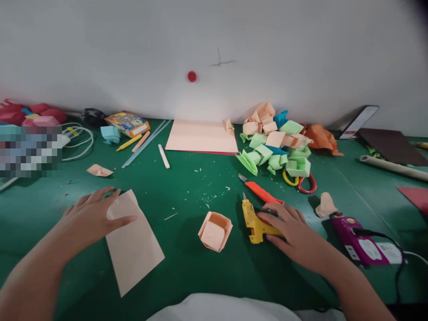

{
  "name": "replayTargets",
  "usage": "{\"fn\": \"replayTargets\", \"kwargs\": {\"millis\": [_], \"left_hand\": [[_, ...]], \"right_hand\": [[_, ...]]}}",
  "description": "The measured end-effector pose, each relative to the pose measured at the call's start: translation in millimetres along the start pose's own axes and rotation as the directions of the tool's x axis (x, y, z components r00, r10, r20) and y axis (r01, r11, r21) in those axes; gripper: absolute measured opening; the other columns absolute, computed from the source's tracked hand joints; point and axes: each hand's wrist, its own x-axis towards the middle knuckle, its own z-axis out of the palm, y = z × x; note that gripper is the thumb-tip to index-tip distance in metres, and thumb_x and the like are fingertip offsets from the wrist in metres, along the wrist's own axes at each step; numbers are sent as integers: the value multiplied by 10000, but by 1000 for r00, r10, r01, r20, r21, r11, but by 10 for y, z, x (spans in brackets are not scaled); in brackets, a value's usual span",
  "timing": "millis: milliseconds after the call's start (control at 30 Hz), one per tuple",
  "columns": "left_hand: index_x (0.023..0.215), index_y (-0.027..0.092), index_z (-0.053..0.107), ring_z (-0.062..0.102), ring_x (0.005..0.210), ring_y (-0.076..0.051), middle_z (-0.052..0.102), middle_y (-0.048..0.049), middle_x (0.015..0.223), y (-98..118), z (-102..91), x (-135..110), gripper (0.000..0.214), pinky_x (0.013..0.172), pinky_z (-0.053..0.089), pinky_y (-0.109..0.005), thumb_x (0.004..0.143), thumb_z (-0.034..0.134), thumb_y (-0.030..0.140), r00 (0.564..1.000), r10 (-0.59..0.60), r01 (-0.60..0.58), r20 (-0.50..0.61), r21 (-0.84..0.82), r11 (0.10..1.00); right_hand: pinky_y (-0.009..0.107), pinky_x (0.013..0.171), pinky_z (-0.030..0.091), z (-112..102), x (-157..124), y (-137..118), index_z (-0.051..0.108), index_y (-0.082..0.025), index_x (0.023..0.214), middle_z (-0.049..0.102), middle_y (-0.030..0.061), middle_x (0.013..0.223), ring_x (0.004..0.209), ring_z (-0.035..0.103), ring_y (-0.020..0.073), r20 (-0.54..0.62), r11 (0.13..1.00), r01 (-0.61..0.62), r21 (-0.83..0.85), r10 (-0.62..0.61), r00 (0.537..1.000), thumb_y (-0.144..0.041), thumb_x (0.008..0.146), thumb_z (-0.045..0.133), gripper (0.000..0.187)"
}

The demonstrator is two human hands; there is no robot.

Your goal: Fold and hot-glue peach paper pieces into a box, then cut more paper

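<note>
My left hand (90,216), fingers spread, reaches over the upper left part of a peach sheet of paper (137,249) lying on the green table. The thumb lies over the sheet. My right hand (290,229) has its fingers and thumb around the handle of a yellow hot glue gun (253,220), whose nozzle points away from me. Between my hands stands a small folded peach paper box (214,232), with a smaller folded piece showing within its rim. An orange utility knife (262,191) lies just beyond the glue gun.
Folded green and peach paper pieces (276,142) are heaped at the back right, beside scissors (306,182). A purple power strip (357,240) with a black cord sits at right. Glue sticks (147,143), a white marker (163,157) and a peach sheet stack (200,136) lie toward the wall.
</note>
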Motion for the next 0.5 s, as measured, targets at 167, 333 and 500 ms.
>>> {"fn": "replayTargets", "kwargs": {"millis": [167, 333, 500], "left_hand": [[1521, 286, 500, 481, 1363, -444, 478, -107, 1560, 55, 53, -191, 803, 1117, 400, -567, 839, 495, 711, 999, -12, 9, -39, -83, 996], [1303, 231, 630, 512, 1336, -401, 610, -131, 1374, 104, 28, -106, 630, 1117, 404, -524, 823, 542, 631, 993, 40, -56, -111, -148, 987], [909, 262, 672, 698, 970, -327, 739, -54, 1007, 229, -103, -94, 302, 854, 520, -407, 839, 571, 537, 988, 80, -114, -132, -275, 955]], "right_hand": [[586, 1106, 441, -22, -30, 27, 603, -381, 1410, 453, 64, 1566, 1363, 474, 354, 26, 1000, 0, -8, 1, 1000, -336, 986, 521, 435], [611, 1093, 446, -23, -37, 53, 600, -396, 1415, 475, 62, 1550, 1353, 484, 360, -2, 999, -12, -31, 11, 1000, -291, 980, 505, 457], [620, 1087, 456, -56, -63, 31, 578, -385, 1429, 462, 66, 1565, 1366, 481, 368, -36, 1000, -16, -27, 15, 999, -261, 945, 532, 502]]}}
